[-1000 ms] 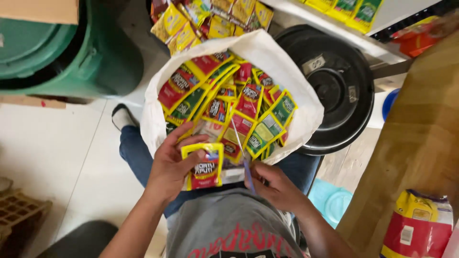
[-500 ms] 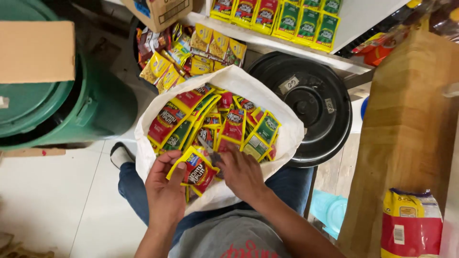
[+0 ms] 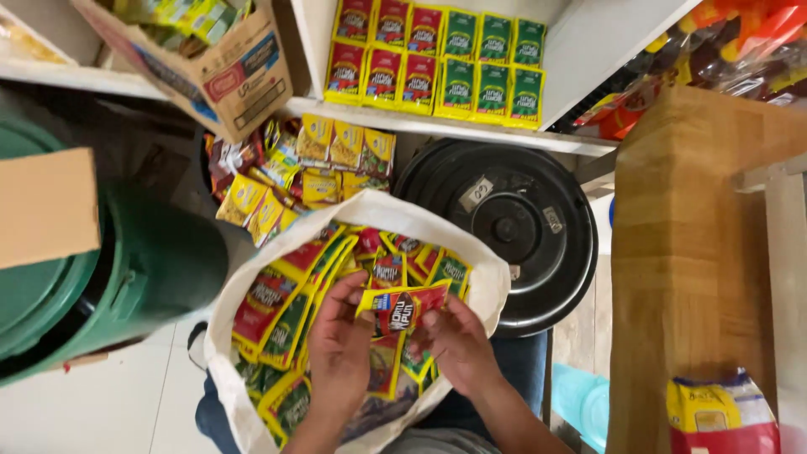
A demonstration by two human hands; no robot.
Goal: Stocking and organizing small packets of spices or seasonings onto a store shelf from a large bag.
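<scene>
lower middle of the frame: both hands over an open white sack (image 3: 496, 286) that rests on the lap, packed with small red and green sachets. left hand (image 3: 340, 349) and right hand (image 3: 458, 349) pinch one red-and-yellow sachet (image 3: 402, 309) between them, left fingers on its left edge, right fingers on the lower right corner; both hands closed on it, and it is lifted just above the heap in the sack. the sachet looks thin, light and limp, with a glossy film that is likely slippery; best held by the flat sealed edges rather than the filled middle. top middle: a white shelf (image 3: 471, 134) with upright rows of red and green sachets (image 3: 437, 63). upper left: a tilted cardboard box (image 3: 227, 76). left: a green bin (image 3: 143, 269). right of the sack: a black round lid (image 3: 513, 227). far right: a wooden post (image 3: 689, 252).
</scene>
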